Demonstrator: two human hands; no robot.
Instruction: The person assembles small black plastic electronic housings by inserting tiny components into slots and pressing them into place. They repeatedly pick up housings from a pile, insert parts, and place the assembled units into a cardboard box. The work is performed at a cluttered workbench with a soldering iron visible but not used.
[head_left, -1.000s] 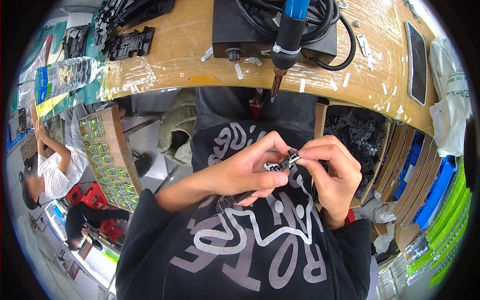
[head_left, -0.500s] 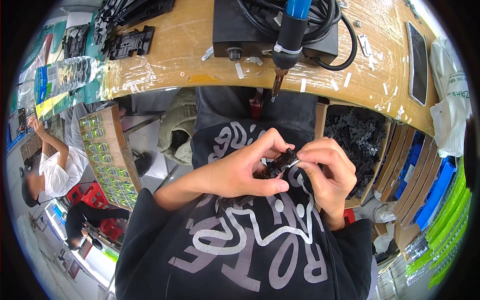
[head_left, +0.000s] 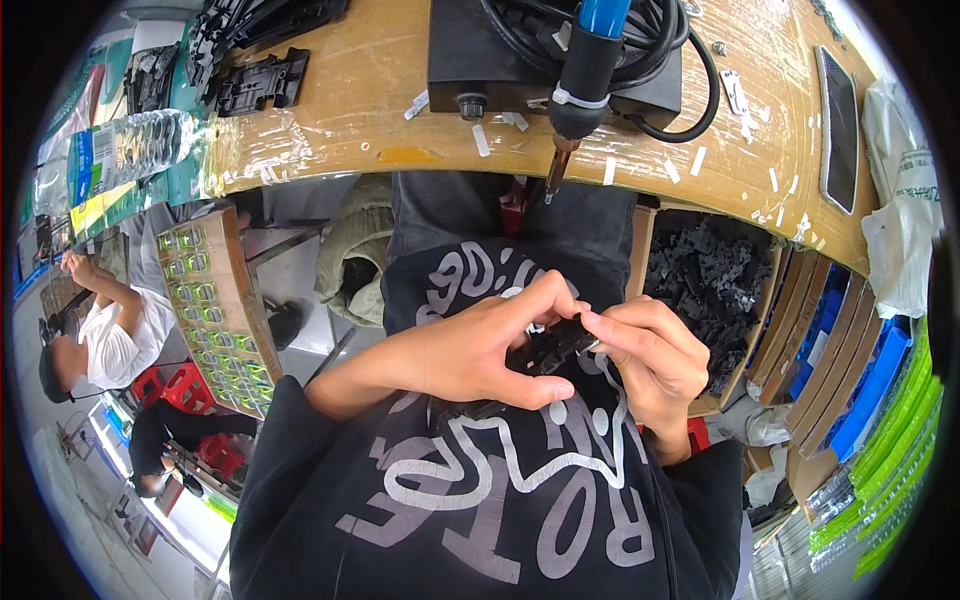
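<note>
In front of my chest, my left hand (head_left: 487, 345) is closed round a small black plastic part (head_left: 552, 348), with thumb below and index finger above. My right hand (head_left: 652, 352) pinches at the part's right end, its thumb and index fingertips pressed against the edge. A small pale bit shows by those fingertips, too small to name. The palm side of my left hand hides much of the part. Further black pieces (head_left: 468, 411) show beneath my left wrist, against the black shirt.
A soldering-iron-like tool (head_left: 580, 90) with blue handle points down over the table edge, beside a black box (head_left: 480, 70) with coiled cable. Black mouldings (head_left: 262, 82) and a bottle (head_left: 130, 155) stand left; a phone (head_left: 838, 130) lies right. Below, a carton (head_left: 712, 290) holds dark parts.
The black part has turned slightly in my left hand. My right fingertips have shifted a little, closing onto its right end, and the pale piece shows less.
</note>
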